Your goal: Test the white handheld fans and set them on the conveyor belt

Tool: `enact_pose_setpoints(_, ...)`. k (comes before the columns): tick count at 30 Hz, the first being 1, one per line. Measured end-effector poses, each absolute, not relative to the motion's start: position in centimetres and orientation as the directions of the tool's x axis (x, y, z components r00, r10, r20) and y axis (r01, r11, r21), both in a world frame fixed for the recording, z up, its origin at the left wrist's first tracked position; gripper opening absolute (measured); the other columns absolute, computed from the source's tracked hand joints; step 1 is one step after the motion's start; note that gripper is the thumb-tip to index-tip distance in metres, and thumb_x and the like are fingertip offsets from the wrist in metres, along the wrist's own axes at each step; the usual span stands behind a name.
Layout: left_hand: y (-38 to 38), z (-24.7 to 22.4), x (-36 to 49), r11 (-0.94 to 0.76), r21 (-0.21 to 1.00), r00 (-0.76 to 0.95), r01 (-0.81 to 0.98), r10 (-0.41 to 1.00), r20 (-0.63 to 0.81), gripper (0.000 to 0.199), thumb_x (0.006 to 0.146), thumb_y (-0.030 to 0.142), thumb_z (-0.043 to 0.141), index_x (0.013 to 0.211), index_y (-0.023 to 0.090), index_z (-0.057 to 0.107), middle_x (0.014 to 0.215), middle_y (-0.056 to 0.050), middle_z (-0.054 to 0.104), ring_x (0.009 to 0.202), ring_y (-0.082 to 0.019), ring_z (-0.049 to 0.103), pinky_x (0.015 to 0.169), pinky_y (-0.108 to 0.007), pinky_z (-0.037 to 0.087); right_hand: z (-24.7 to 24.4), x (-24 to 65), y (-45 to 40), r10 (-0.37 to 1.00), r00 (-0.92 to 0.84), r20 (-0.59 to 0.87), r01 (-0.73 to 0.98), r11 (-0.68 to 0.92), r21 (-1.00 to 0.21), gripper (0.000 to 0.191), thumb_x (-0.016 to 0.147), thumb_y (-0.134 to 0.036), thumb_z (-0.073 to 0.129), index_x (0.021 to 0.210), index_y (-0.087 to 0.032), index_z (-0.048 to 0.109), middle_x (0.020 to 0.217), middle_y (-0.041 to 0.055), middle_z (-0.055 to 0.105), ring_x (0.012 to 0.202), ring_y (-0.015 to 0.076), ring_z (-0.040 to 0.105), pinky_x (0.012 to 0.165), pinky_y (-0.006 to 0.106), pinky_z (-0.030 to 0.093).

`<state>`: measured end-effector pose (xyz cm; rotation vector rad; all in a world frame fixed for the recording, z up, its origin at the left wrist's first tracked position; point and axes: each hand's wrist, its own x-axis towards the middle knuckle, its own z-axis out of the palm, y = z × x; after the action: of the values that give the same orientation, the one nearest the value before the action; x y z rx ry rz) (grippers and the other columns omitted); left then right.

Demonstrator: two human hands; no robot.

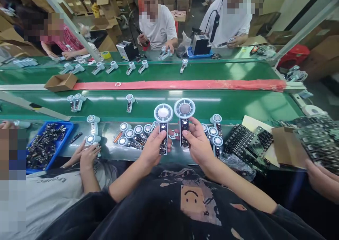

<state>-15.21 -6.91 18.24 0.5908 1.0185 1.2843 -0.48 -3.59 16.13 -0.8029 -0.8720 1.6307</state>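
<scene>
The left hand (151, 147) grips a blue fan (163, 113), the right hand (199, 141) grips a second fan (184, 108); best steadied by their edges, thumbs (161, 137) light on the bare circuit boards (162, 148)

I hold two pale-blue plastic fan housings with round, spoked heads (173, 110) upright side by side, heads nearly touching, dark circuit boards (173, 138) exposed along both handles.

Your shirt (148, 204) — black, with a tan frowning-face patch (192, 199). Fan units (184, 108) before you: pale blue. Belt (106, 107) green; strip (185, 85) — pinkish red. Parts tray (69, 134) bright blue.
</scene>
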Motion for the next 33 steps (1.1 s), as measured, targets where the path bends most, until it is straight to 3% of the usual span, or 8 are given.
enact_pose_setpoints(7, -8.0, 18.0, -13.9, 0.207, 0.81, 0.027, -0.548, 0.973, -0.23, 0.043, 0.069, 0.031, 0.081, 0.106, 0.019, 0.064, 0.107, -0.006, 0.073, 0.07, -0.014, 0.064, 0.061, -0.027, 0.053, 16.2, 0.7, -4.5, 0.952, -0.286, -0.109, -0.478, -0.24, -0.845, 0.054, 0.078, -0.032, 0.083, 0.126, -0.032, 0.058, 0.126, 0.0033, 0.068, 0.119, 0.0242, 0.063, 0.102, 0.045, 0.056)
enact_pose_setpoints(13, -8.5, 17.8, -13.8, 0.19, 0.825, 0.047, -0.533, 0.98, -0.195, 0.04, 0.073, 0.033, 0.081, 0.108, 0.019, 0.067, 0.109, -0.008, 0.075, 0.078, -0.019, 0.071, 0.071, -0.034, 0.058, 16.3, 1.3, -4.3, 0.96, -0.26, -0.108, -0.433, -0.216, -0.875, 0.048, 0.073, -0.03, 0.087, 0.116, -0.029, 0.065, 0.115, 0.003, 0.071, 0.107, 0.0217, 0.067, 0.099, 0.043, 0.057)
enact_pose_setpoints(19, -9.0, 17.9, -13.7, 0.118, 0.841, -0.01, -0.528, 0.989, -0.145, 0.043, 0.072, 0.03, 0.081, 0.112, 0.021, 0.066, 0.115, -0.008, 0.076, 0.088, -0.022, 0.072, 0.078, -0.035, 0.057, 17.2, 1.3, -4.3, 0.952, -0.284, -0.113, -0.46, -0.239, -0.855, 0.051, 0.071, -0.032, 0.088, 0.117, -0.03, 0.065, 0.119, 0.0029, 0.071, 0.119, 0.0239, 0.064, 0.112, 0.048, 0.049)
enact_pose_setpoints(24, -9.0, 17.7, -13.7, 0.105, 0.843, -0.065, -0.527, 0.984, -0.163, 0.041, 0.071, 0.031, 0.081, 0.109, 0.023, 0.067, 0.104, -0.005, 0.078, 0.088, -0.023, 0.073, 0.079, -0.037, 0.057, 17.8, 1.2, -4.5, 0.94, -0.322, -0.112, -0.47, -0.261, -0.843, 0.051, 0.071, -0.032, 0.087, 0.117, -0.031, 0.065, 0.12, 0.0018, 0.071, 0.111, 0.0223, 0.067, 0.107, 0.045, 0.052)
enact_pose_setpoints(29, -9.0, 17.7, -13.6, 0.098, 0.857, -0.098, -0.505, 0.981, -0.17, 0.041, 0.067, 0.031, 0.087, 0.105, 0.021, 0.072, 0.105, -0.006, 0.079, 0.107, -0.027, 0.071, 0.099, -0.041, 0.052, 17.5, 1.1, -4.5, 0.934, -0.333, -0.131, -0.43, -0.274, -0.86, 0.053, 0.069, -0.032, 0.087, 0.117, -0.029, 0.064, 0.12, 0.0034, 0.07, 0.107, 0.0222, 0.066, 0.103, 0.042, 0.054)
enact_pose_setpoints(33, -9.1, 17.8, -13.5, 0.101, 0.868, -0.102, -0.486, 0.98, -0.171, 0.043, 0.067, 0.033, 0.089, 0.105, 0.02, 0.073, 0.105, -0.006, 0.08, 0.108, -0.027, 0.07, 0.102, -0.042, 0.049, 17.3, 1.0, -4.6, 0.93, -0.331, -0.159, -0.443, -0.302, -0.844, 0.054, 0.066, -0.03, 0.087, 0.114, -0.028, 0.063, 0.116, 0.003, 0.07, 0.099, 0.0202, 0.067, 0.097, 0.039, 0.056)
